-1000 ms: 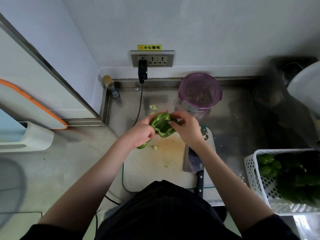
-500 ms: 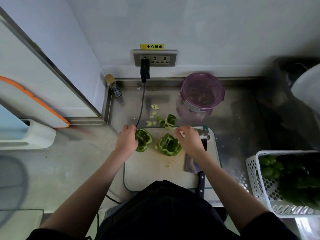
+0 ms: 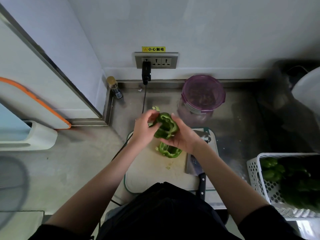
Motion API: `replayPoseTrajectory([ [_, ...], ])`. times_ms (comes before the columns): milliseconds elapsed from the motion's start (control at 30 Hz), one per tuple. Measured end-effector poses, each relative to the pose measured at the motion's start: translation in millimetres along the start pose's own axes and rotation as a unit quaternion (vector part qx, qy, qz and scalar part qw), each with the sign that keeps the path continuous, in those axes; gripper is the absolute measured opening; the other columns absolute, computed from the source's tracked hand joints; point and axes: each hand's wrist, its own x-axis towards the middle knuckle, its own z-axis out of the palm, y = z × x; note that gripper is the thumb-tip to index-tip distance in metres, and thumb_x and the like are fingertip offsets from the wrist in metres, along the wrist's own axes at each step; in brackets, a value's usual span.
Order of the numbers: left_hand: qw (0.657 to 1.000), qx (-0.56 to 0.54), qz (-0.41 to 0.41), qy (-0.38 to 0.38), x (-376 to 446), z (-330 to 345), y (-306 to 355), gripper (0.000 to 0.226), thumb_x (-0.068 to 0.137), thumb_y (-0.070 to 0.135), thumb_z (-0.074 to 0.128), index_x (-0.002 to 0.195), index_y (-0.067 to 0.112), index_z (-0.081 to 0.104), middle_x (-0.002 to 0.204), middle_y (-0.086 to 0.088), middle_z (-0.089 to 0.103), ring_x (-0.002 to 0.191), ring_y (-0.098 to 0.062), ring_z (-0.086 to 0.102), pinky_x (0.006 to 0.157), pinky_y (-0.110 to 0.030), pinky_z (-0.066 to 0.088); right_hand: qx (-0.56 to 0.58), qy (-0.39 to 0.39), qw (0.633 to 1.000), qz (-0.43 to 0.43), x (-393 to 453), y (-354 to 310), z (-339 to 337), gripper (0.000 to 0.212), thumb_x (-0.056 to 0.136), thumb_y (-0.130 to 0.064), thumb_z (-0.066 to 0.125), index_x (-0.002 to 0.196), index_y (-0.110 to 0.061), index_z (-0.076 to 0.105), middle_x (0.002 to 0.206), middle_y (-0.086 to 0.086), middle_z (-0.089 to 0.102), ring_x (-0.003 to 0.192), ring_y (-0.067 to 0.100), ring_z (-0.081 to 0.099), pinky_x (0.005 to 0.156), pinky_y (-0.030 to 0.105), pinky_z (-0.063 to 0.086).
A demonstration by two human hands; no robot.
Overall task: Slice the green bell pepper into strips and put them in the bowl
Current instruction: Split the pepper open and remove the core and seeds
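Hidden: the cleaver point(image 3: 194, 163) blade is partly covered by the right forearm.
Writing: a yellow label point(image 3: 153, 49) above the socket is seen; its characters are small.
Grip: one pepper half point(image 3: 166, 126) is held above the cutting board point(image 3: 147, 175), clasped between left hand point(image 3: 143, 130) and right hand point(image 3: 181, 137).
Other half point(image 3: 168, 151): laid on the board.
Bowl point(image 3: 203, 94): contents blurred.

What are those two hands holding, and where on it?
A green pepper half, raised above the cutting board. The left hand grips its left edge; the right hand cradles its right side and underside.
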Motion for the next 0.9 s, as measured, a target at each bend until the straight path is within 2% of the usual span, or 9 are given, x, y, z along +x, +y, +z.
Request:
replayPoseTrajectory([
  [100,0.99,-0.082,-0.077,-0.088,14.9,-9.7,14.3,0.058,0.08,-0.009,0.057,0.132,0.016,0.051,0.126,0.007,0.057,0.117,-0.008,0.051,0.091,-0.016,0.042,-0.164,0.064,0.966,-0.187,-2.2,-19.5,-2.6,0.036,0.088,-0.02,0.064,0.122,-0.022,0.054,0.126,0.006,0.051,0.112,0.027,0.055,0.094,0.045,0.051],
  [200,0.979,0.003,-0.062,-0.196,33.0,-30.6,31.6,0.089,0.078,0.001,0.068,0.149,0.027,0.021,0.15,0.008,0.031,0.131,-0.009,0.036,0.095,-0.012,0.033,-0.49,0.096,0.796,-0.342,-14.4,-46.7,-1.1,0.065,0.077,-0.018,0.076,0.133,-0.027,0.044,0.117,-0.014,0.05,0.111,0.01,0.052,0.092,0.027,0.051],
  [267,0.968,0.081,-0.029,-0.234,45.4,-39.3,49.9,0.106,0.07,0.014,0.08,0.15,0.026,0.013,0.153,0.005,0.026,0.137,-0.012,0.028,0.103,-0.021,0.024,-0.563,0.076,0.736,-0.368,-21.2,-60.9,8.3,0.078,0.07,-0.018,0.081,0.136,-0.026,0.04,0.12,-0.015,0.049,0.112,0.004,0.049,0.093,0.018,0.046],
  [333,0.964,0.131,0.021,-0.23,57.0,-40.6,65.3,0.111,0.059,0.022,0.088,0.148,0.02,0.021,0.147,0.002,0.037,0.132,-0.014,0.036,0.104,-0.025,0.028,-0.594,0.057,0.698,-0.396,-23.7,-70.1,17.0,0.082,0.066,-0.019,0.084,0.133,-0.021,0.037,0.122,-0.013,0.049,0.113,0.0,0.047,0.094,0.009,0.041],
  [400,0.958,0.168,0.06,-0.224,65.0,-39.5,74.2,0.108,0.052,0.026,0.091,0.141,0.016,0.031,0.133,0.004,0.048,0.119,-0.012,0.046,0.096,-0.023,0.035,-0.611,0.051,0.678,-0.405,-24.4,-76.4,20.5,0.081,0.064,-0.018,0.084,0.128,-0.018,0.035,0.123,-0.009,0.051,0.112,0.001,0.048,0.091,0.006,0.04],
  [500,0.95,0.194,0.089,-0.227,70.9,-35.6,77.6,0.102,0.049,0.029,0.092,0.133,0.013,0.038,0.117,0.006,0.05,0.106,-0.01,0.049,0.087,-0.022,0.039,-0.615,0.057,0.684,-0.388,-27.1,-79.6,21.0,0.073,0.066,-0.018,0.083,0.119,-0.018,0.033,0.118,-0.004,0.052,0.109,0.008,0.052,0.088,0.019,0.045],
  [633,0.965,0.146,0.059,-0.209,72.9,-31.8,74.5,0.08,0.057,0.015,0.086,0.125,0.012,0.045,0.107,0.003,0.053,0.101,-0.017,0.055,0.079,-0.025,0.042,-0.613,0.035,0.692,-0.38,-29.5,-78.7,22.5,0.068,0.069,-0.021,0.082,0.118,-0.024,0.035,0.118,-0.009,0.049,0.11,0.01,0.05,0.09,0.023,0.044],
  [767,0.956,-0.099,-0.055,-0.269,70.0,-35.1,61.9,0.083,0.056,0.0,0.082,0.13,0.005,0.045,0.115,-0.008,0.06,0.108,-0.019,0.06,0.091,-0.03,0.05,-0.642,0.025,0.668,-0.375,-35.8,-85.1,22.2,0.068,0.068,-0.019,0.082,0.122,-0.028,0.041,0.121,-0.011,0.051,0.113,0.009,0.05,0.097,0.028,0.045],
  [900,0.831,-0.457,-0.208,-0.239,54.9,-31.3,56.2,0.047,0.075,0.016,0.066,0.116,0.0,0.048,0.098,-0.013,0.061,0.089,-0.024,0.063,0.09,-0.035,0.051,-0.59,0.16,0.638,-0.468,-27.0,-69.4,22.1,0.067,0.068,-0.019,0.081,0.126,-0.019,0.047,0.124,-0.004,0.051,0.116,0.013,0.044,0.098,0.027,0.041],
])
